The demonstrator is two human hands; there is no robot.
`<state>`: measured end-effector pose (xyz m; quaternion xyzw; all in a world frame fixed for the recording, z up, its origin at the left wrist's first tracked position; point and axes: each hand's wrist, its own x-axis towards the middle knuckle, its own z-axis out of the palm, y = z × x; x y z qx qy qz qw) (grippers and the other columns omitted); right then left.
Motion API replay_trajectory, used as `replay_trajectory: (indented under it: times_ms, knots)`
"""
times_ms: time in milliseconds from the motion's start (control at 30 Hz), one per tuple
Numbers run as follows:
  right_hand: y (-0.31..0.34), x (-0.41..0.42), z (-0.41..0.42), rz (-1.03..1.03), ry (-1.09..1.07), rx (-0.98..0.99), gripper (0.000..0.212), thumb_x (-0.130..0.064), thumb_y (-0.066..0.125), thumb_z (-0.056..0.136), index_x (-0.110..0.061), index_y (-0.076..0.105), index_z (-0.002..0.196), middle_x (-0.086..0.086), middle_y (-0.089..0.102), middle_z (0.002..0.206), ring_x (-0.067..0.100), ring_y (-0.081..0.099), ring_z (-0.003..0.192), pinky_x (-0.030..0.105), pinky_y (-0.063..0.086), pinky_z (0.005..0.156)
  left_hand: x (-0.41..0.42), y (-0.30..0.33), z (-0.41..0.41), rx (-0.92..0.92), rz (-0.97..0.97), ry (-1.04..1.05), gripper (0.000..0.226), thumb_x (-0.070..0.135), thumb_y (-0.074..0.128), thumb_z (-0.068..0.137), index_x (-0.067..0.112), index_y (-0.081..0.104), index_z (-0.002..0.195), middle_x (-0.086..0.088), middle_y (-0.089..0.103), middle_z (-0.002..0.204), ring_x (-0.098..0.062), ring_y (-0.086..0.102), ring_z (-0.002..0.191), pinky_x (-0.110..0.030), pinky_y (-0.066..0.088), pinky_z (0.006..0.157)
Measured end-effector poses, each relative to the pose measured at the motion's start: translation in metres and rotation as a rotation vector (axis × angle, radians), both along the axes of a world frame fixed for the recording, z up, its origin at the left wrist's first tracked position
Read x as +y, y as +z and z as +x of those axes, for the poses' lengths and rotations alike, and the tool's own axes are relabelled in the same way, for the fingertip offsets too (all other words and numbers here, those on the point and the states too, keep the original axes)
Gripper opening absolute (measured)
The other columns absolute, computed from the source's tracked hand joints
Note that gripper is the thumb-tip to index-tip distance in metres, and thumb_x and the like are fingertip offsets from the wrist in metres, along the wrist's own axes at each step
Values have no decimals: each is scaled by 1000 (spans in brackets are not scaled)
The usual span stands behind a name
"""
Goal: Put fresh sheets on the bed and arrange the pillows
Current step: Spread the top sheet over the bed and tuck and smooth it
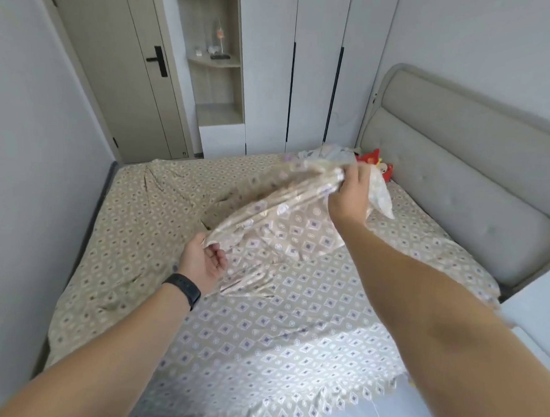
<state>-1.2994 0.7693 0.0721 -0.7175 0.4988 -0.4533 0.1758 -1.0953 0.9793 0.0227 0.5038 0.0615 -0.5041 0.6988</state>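
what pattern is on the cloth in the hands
Beige cloth with small purple-and-white diamonds, seen in the head view.

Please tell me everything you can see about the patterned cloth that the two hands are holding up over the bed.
The patterned cloth is a thin, soft beige fabric printed with small purple and white diamonds, matching the sheet spread on the bed. It looks like a pillowcase, though that is uncertain. It hangs bunched and wrinkled in the air, slanting from upper right to lower left. The right hand grips its gathered upper end; the left hand, palm up, holds its lower edge. Its lowest folds seem to reach the sheet.
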Motion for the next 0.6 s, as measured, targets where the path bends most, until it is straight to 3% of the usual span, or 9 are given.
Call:
replay_trajectory:
  times_ms: [67, 100, 167, 200, 267, 367, 467, 600]
  knots:
    - [-58, 3, -26, 239, -20, 237, 46, 4, 48, 88, -12, 53, 131, 8, 50, 130, 23, 54, 107, 38, 50, 89, 9, -10, -9, 1, 87, -42, 42, 42, 43, 105, 12, 50, 76, 1, 55, 58, -11, 45, 57, -21, 41, 47]
    - [-88, 7, -41, 394, -20, 372, 46, -5, 51, 93, -15, 50, 137, 10, 57, 121, 26, 60, 102, 39, 53, 81, 13, -17, -13, 2, 142, -77, 44, 42, 43, 105, 11, 52, 76, 1, 55, 55, -12, 46, 57, -22, 41, 48]
    - [-134, 23, -67, 656, -43, 593, 37, -14, 52, 96, -12, 55, 133, 6, 62, 95, 25, 65, 87, 39, 58, 73, 21, -33, -19, 11, 251, -167, 43, 41, 43, 105, 8, 56, 80, 0, 56, 59, -13, 48, 58, -23, 43, 51]
    - [-151, 32, -77, 714, -76, 644, 32, -10, 51, 94, -11, 61, 124, 5, 62, 94, 26, 64, 87, 39, 58, 76, 25, -42, -21, 16, 292, -220, 41, 40, 45, 104, 8, 58, 84, -1, 57, 63, -14, 49, 59, -24, 44, 50]
    - [-173, 45, -87, 724, -129, 631, 35, -3, 47, 89, -10, 65, 118, 8, 58, 112, 30, 62, 97, 38, 54, 81, 31, -54, -28, 28, 330, -304, 31, 34, 48, 102, 7, 62, 93, -2, 61, 70, -15, 51, 61, -24, 46, 48]
    - [-181, 53, -80, 709, -61, 531, 38, -6, 49, 93, -13, 62, 127, 8, 49, 135, 31, 60, 111, 33, 48, 84, 37, -68, -37, 13, 329, -376, 23, 21, 48, 98, 7, 65, 105, -1, 64, 73, -15, 52, 62, -25, 46, 55]
    - [-183, 60, -57, 693, 65, 495, 37, -16, 49, 97, -16, 59, 133, 6, 45, 141, 30, 60, 113, 35, 49, 88, 41, -70, -39, -16, 271, -411, 31, 23, 48, 101, 7, 67, 120, 1, 62, 73, -14, 53, 63, -26, 42, 58]
    - [-184, 90, -15, 660, 239, 508, 33, -22, 51, 100, -15, 60, 131, 7, 46, 140, 27, 63, 107, 34, 50, 90, 56, -65, -29, -26, 244, -399, 25, 23, 48, 102, 11, 68, 113, -1, 61, 79, -14, 56, 61, -25, 45, 54]
